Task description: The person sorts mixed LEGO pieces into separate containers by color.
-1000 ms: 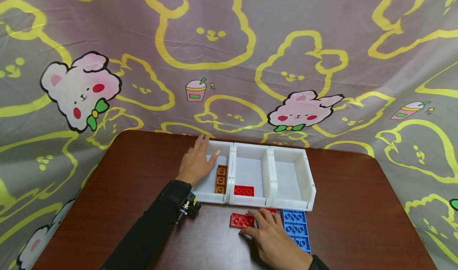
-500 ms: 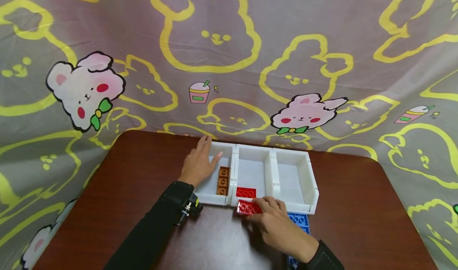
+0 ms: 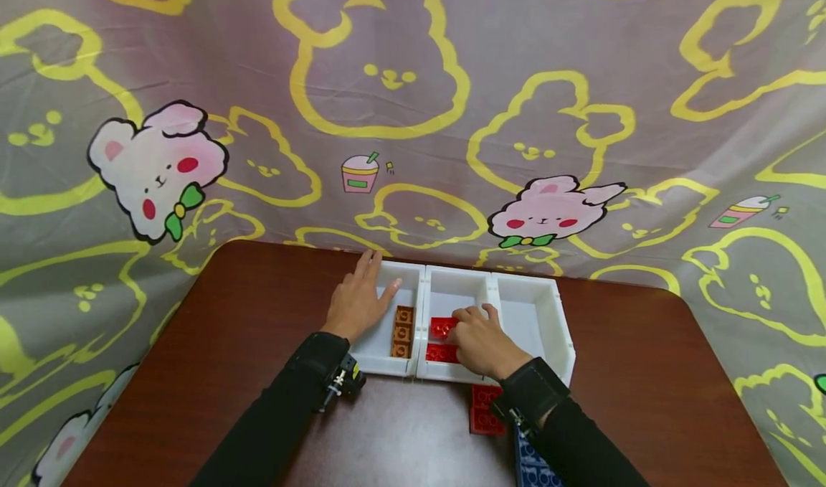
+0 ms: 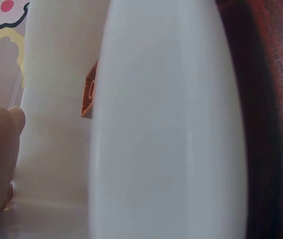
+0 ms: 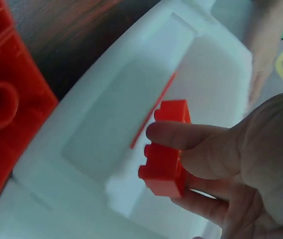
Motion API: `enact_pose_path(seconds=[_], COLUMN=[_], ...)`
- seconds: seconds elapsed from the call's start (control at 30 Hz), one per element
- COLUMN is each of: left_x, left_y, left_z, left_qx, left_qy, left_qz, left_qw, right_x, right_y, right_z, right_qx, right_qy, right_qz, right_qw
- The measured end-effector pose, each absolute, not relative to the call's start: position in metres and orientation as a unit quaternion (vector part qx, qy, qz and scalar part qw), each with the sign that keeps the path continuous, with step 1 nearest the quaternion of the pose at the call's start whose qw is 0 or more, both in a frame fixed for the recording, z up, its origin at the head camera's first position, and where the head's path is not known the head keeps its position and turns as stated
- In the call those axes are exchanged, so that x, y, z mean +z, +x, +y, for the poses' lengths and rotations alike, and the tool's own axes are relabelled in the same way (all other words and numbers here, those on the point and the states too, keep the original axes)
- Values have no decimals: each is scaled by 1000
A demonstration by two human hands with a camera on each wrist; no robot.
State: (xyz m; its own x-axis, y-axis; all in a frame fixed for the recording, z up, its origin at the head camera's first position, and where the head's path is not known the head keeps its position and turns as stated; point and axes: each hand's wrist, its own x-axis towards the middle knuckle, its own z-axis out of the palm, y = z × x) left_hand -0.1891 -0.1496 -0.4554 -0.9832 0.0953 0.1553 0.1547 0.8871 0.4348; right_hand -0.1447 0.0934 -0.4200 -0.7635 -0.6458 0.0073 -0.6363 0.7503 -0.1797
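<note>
A bunny-print cloth (image 3: 413, 114) drapes behind the brown desk (image 3: 645, 372); blue bricks (image 3: 532, 465) lie at its near edge.

Staged tabletop (image 3: 258, 343) (bunny-print backdrop cloth (image 3: 413, 114)), likely a lab.

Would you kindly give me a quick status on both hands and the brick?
Left hand flat on left bin rim. Right hand pinching red brick over middle bin. One red brick already inside; nothing blocking.
</note>
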Motion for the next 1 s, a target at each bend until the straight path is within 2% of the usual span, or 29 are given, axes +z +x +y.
enact_pose_path(seconds=[0.1,0.27,0.6,1.0], left_x=[-456,-455,-454,-454], left_y=[-189,-189,-189,-189], left_z=[-149,-148,-148,-148], left_qx=[-226,-228,-228,-231], left_qy=[-65,-63,-60,-56], left_qz=[-969,-970,-970,-970], left_qw=[69,64,65,57], right_x=[-423,-426,-432,-427], right_y=[-150,-156,-154,-142], right_z=[90,87,87,88], right_qx=[-111,-140,-150,-198], right_qy=[-337,-326,-309,-320], right_qz=[933,932,938,925], right_qw=[59,79,40,58])
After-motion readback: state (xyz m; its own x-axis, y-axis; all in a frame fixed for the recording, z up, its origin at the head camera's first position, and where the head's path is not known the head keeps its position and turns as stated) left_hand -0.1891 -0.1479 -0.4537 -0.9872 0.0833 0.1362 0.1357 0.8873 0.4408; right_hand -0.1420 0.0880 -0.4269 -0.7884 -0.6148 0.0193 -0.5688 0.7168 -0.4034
